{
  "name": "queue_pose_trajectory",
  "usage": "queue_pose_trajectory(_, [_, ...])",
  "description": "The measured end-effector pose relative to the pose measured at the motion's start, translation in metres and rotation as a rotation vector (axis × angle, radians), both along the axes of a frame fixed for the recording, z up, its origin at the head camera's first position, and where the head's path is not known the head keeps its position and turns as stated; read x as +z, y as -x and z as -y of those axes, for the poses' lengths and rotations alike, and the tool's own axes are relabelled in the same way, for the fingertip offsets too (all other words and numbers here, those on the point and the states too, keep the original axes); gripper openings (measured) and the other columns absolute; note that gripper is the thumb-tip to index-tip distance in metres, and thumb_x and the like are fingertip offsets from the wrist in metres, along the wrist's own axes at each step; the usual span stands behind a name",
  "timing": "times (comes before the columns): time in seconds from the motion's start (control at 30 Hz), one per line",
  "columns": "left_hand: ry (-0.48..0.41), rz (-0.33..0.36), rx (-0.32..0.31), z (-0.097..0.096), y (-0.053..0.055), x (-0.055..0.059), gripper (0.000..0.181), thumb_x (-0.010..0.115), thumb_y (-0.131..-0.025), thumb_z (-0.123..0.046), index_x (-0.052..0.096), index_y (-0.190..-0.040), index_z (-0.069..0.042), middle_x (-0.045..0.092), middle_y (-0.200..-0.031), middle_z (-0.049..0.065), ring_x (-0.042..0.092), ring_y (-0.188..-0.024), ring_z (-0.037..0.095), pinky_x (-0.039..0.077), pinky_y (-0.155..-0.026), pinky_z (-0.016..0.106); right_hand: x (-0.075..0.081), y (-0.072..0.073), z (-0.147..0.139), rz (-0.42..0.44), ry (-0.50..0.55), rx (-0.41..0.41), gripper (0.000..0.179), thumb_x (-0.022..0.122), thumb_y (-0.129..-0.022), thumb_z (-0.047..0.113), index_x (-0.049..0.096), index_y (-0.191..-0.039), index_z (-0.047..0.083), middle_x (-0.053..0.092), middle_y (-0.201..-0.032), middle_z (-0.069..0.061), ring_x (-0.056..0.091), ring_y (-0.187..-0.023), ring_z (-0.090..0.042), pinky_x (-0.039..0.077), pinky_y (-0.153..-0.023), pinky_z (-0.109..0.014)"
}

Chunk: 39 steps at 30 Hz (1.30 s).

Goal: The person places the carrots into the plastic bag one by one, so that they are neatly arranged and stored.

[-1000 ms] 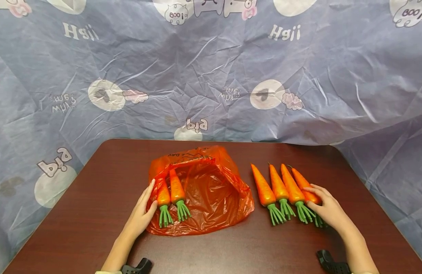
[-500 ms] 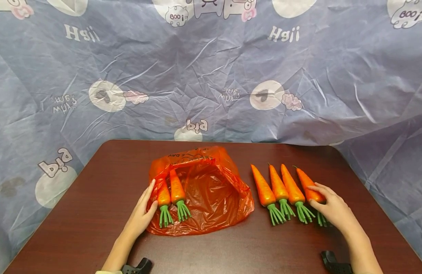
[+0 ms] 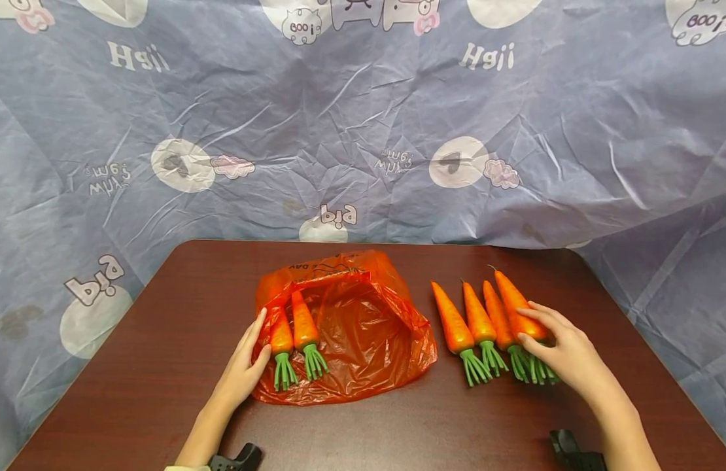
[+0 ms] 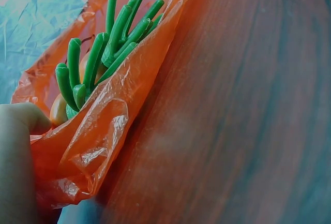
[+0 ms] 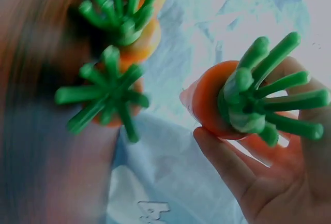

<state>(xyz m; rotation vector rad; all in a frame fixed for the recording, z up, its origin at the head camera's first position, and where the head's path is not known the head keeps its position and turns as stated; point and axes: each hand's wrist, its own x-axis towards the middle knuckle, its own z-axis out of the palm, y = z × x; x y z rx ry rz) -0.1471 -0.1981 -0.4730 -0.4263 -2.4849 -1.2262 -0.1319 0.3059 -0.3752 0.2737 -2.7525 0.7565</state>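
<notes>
Held carrot [image 3: 513, 302]: at the right of the table [image 3: 398, 428], pinched between the thumb and fingers of the right hand [image 3: 568, 352] near its thick end, tip pointing away from the person; in the head view it overlaps the nearest of three loose carrots [image 3: 478, 315] lying beside it in a row; the right wrist view parts them, showing a gap between it and the other leafy tops.

Red bag [image 3: 369, 343]: thin translucent plastic, mouth facing the person; two bagged carrots [image 3: 305, 324] lie at its left side, green leaves at the mouth; the left hand [image 3: 244, 366] rests against that side, fingers straight along the outside; the left wrist view adds its thumb at the rim, close by the leaves; the fingers are hidden there, so I cannot tell whether the film is pinched.

Behind the table: a creased, printed grey-blue cloth [image 3: 333, 118].
</notes>
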Motion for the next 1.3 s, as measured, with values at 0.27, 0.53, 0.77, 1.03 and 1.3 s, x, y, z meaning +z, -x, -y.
queue_pose_trajectory(0.27, [0.002,0.013,-0.001,0.001,0.000,-0.001,0.064,0.053,-0.090,-0.009,0.022,-0.145,-0.021,0.032,-0.145,0.015,0.030,-0.130,0.035,0.010,-0.097,0.000,0.003,-0.007,0.020,-0.114,0.020,0.079,0.040,0.070,-0.078,0.021,0.060,-0.117,0.019,0.054,-0.126,-0.011,0.026,-0.112,0.025,0.015,-0.086,0.005])
queue_pose_trajectory(0.53, [0.029,0.035,0.016,0.001,0.002,-0.004,0.064,0.052,-0.091,-0.012,0.020,-0.146,-0.022,0.031,-0.145,0.015,0.031,-0.130,0.035,0.026,-0.107,0.043,0.010,-0.021,0.049,-0.120,-0.051,0.101,0.040,0.071,-0.077,0.025,0.061,-0.116,0.025,0.054,-0.127,-0.004,0.049,-0.110,-0.005,0.030,-0.081,0.000])
queue_pose_trajectory(0.77, [0.030,0.032,0.006,0.001,0.002,-0.003,0.064,0.052,-0.091,-0.012,0.021,-0.146,-0.022,0.032,-0.145,0.015,0.032,-0.130,0.035,0.023,-0.109,0.027,0.008,-0.032,0.069,-0.179,-0.054,0.159,0.045,0.074,-0.073,0.019,0.061,-0.115,0.028,0.055,-0.127,-0.001,0.052,-0.110,-0.011,0.022,-0.088,0.003])
queue_pose_trajectory(1.03, [0.015,0.031,0.009,0.001,0.000,-0.001,0.064,0.054,-0.090,-0.012,0.023,-0.145,-0.022,0.032,-0.145,0.013,0.032,-0.130,0.032,0.016,-0.103,0.013,0.006,-0.038,0.090,-0.283,-0.081,0.271,0.051,0.078,-0.066,0.014,0.062,-0.113,0.026,0.056,-0.124,0.001,0.057,-0.104,-0.013,0.026,-0.090,0.001])
queue_pose_trajectory(1.3, [0.017,0.037,0.016,0.001,0.000,-0.001,0.064,0.053,-0.090,-0.012,0.022,-0.145,-0.022,0.032,-0.145,0.013,0.031,-0.130,0.032,0.027,-0.105,0.046,0.013,-0.045,0.117,-0.250,-0.066,0.425,0.046,0.074,-0.072,0.016,0.061,-0.116,0.024,0.056,-0.125,-0.002,0.054,-0.079,-0.003,0.035,-0.065,-0.005])
